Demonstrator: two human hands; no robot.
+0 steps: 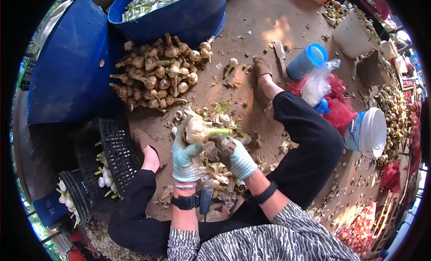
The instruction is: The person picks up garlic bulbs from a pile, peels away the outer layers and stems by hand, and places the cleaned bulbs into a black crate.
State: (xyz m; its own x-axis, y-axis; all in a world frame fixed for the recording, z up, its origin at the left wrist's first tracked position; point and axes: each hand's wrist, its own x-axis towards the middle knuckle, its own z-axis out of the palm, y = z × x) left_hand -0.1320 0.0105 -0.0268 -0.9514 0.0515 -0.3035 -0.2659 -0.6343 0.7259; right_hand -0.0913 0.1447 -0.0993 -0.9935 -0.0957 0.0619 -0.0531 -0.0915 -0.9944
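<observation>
My left hand [186,158], in a pale blue-green knitted glove, is closed around a garlic bulb [195,130], its green cut stem [220,131] pointing right. Just below that stem is my right hand [239,157], gloved the same way. Its fingers are curled and dirty at the tips, and what they hold, if anything, is hard to make out. Beneath both hands lies a heap of papery garlic skins [216,172]. Beyond them sits a pile of unpeeled garlic bulbs [155,74] with soil on them.
At the back, a blue tub [179,18] holds whitish garlic with green stems. A black crate [117,149] with white bulbs stands at the left. To the right are a cleaver [280,57], a blue plastic jug [306,62], red netting [340,113] and a white bucket [370,133].
</observation>
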